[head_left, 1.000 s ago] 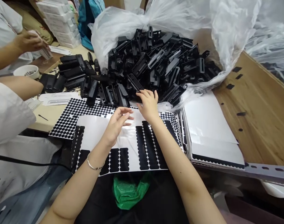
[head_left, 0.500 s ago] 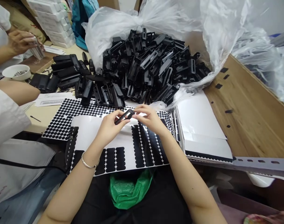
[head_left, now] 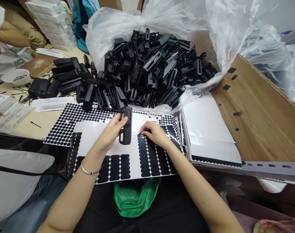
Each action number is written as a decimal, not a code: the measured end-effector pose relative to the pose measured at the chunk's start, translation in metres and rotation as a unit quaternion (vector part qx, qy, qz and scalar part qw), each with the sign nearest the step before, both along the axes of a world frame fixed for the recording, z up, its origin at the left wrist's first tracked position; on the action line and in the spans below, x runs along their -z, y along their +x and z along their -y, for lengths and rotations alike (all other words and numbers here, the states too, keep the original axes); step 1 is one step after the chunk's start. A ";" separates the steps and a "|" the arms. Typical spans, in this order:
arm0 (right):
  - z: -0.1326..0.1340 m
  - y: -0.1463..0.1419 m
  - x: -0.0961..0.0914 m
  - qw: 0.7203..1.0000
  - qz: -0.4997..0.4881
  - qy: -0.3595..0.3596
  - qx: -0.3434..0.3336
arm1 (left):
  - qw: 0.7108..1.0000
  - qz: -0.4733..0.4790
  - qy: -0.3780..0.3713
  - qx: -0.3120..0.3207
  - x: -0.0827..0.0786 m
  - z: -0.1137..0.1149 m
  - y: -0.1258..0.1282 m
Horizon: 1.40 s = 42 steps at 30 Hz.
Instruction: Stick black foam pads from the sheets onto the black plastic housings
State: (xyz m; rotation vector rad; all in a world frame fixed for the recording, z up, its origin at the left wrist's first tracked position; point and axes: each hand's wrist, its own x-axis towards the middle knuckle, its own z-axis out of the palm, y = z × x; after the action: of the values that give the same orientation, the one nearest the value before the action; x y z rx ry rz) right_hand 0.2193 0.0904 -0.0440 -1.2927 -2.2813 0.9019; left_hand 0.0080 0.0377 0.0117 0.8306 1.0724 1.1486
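Observation:
My left hand (head_left: 111, 132) grips a long black plastic part (head_left: 126, 125), holding it upright over a glossy white sheet of black round stickers (head_left: 128, 152). My right hand (head_left: 153, 132) rests on that sheet with its fingertips pinched together at the top of a sticker column; whether a sticker is between them I cannot see. A big heap of the same black plastic parts (head_left: 152, 71) spills out of a clear plastic bag (head_left: 108, 29) just beyond both hands.
More sticker sheets (head_left: 208, 129) are stacked to the right on a wooden board (head_left: 261, 119). At left, a row of finished black parts (head_left: 65, 76), a white bowl (head_left: 15, 76) and printed papers (head_left: 6, 111) lie near another person's arm (head_left: 9, 37). A green bag (head_left: 135, 197) sits in my lap.
My left hand has turned the black part from level to upright. My right hand has let go of it and dropped onto the sticker sheet. The person at left pulled their arms back.

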 end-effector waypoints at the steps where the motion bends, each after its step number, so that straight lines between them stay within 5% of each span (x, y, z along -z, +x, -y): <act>1: 0.000 0.001 0.001 1.000 -0.011 -0.004 0.006 | 1.000 -0.006 0.002 0.013 0.000 0.001 0.001; 8: 0.003 0.005 0.000 0.996 -0.072 -0.039 0.033 | 0.995 -0.037 0.050 0.073 0.005 0.001 0.003; 11: 0.005 0.003 -0.001 0.997 -0.063 -0.029 0.039 | 0.987 -0.118 0.069 0.086 0.006 0.001 0.001; 16: -0.006 0.005 0.006 0.963 -0.217 -0.116 0.110 | 0.888 -0.312 0.081 0.327 0.009 0.008 0.005; 18: -0.012 0.010 0.009 0.945 -0.260 -0.143 0.138 | 0.866 -0.335 0.098 0.359 0.011 0.011 0.010; 22: -0.011 0.019 -0.001 0.918 -0.314 -0.188 0.156 | 0.921 -0.266 0.090 0.270 0.015 0.011 0.017; 27: 0.026 0.016 -0.047 0.859 -0.405 -0.275 0.151 | 0.985 -0.036 0.063 0.155 0.013 0.005 0.016; 32: 0.057 -0.001 -0.076 0.871 -0.393 -0.278 0.099 | 0.993 0.038 0.047 0.101 0.007 0.005 0.011; 42: 0.056 -0.018 -0.081 0.888 -0.403 -0.160 0.151 | 0.988 0.013 0.039 0.149 0.005 0.009 0.014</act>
State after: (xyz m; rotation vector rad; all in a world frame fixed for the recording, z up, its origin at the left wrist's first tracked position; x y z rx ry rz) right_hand 0.2013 0.0346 0.0366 -1.0561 -1.2876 1.4024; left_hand 0.0221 0.0284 0.0063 0.9974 0.8525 0.9493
